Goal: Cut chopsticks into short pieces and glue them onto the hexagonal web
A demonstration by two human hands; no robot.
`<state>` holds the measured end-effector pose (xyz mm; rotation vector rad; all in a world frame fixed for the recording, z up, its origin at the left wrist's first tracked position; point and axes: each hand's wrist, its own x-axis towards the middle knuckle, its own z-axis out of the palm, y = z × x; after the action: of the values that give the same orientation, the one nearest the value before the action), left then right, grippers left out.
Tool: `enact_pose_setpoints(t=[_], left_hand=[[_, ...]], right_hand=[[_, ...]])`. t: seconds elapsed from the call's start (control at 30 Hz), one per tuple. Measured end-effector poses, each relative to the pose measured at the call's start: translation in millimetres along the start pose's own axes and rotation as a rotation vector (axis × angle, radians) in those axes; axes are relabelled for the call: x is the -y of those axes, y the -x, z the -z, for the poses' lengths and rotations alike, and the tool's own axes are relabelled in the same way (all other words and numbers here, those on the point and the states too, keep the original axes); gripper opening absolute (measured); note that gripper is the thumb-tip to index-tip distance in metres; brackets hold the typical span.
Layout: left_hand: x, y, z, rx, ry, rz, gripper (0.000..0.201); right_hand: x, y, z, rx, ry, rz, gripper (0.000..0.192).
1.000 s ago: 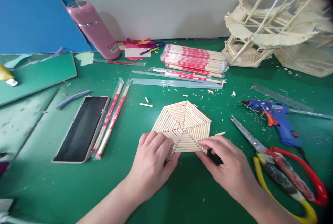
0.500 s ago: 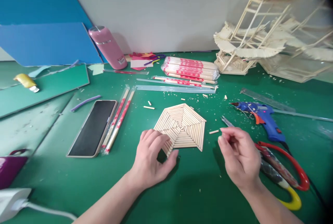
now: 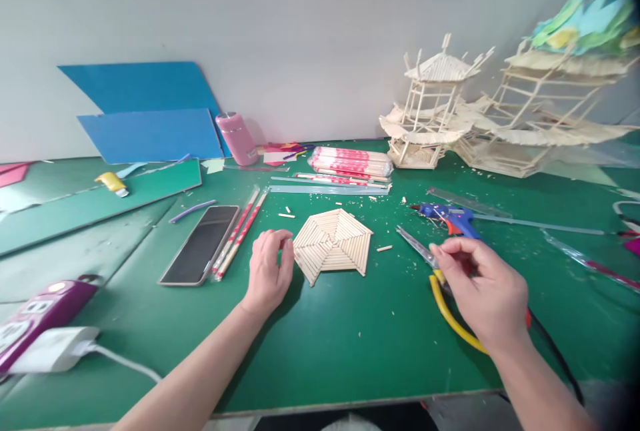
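Observation:
A flat, roughly hexagonal panel of short wooden sticks (image 3: 337, 257), laid in a spiral pattern, lies on the green table. My left hand (image 3: 270, 267) rests just by its left edge, fingers loosely bent, thumb apart from them, holding nothing visible. My right hand (image 3: 483, 291) is over the scissors (image 3: 417, 246), whose blades point up and left; part of the handles is hidden under it. Its thumb and forefinger are pinched together; anything between them cannot be made out. A short stick piece (image 3: 385, 248) lies between panel and scissors.
A blue glue gun (image 3: 450, 214) lies behind my right hand. Wrapped stick packs (image 3: 350, 161), a pink bottle (image 3: 237, 139) and a stick pavilion model (image 3: 435, 111) stand farther back. Left are a phone (image 3: 203, 244), two wrapped sticks (image 3: 243, 234) and a white plug (image 3: 55, 349).
My left hand has drawn back off the panel to its left side. My right hand has moved right and over the scissors. The head view has tilted up and shows more table.

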<state>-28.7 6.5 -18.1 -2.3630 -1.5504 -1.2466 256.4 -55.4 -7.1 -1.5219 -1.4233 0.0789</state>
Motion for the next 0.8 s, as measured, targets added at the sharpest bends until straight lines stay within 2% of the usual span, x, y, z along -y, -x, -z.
enact_pose_setpoints(t=[0.13,0.27,0.5,0.63,0.8], left_hand=[[1,-1,-1.0,-0.011,-0.017,0.008,0.008],[2,0,-0.5,-0.012,-0.021,0.030,0.007],[1,1,-1.1,0.017,0.000,0.041,0.009],[0,-1,-1.1,0.048,0.046,0.037,0.011],[0,0,2.9,0.056,0.091,0.078,0.012]], right_hand=[[-22,16,37,0.099,0.117,0.015,0.013],[-40,29,56,0.138,0.216,0.079,0.016],[-54,35,56,0.363,0.507,0.110,0.047],[-55,34,51,0.436,0.570,0.076,0.045],[-59,27,49,0.429,0.543,0.013,0.046]])
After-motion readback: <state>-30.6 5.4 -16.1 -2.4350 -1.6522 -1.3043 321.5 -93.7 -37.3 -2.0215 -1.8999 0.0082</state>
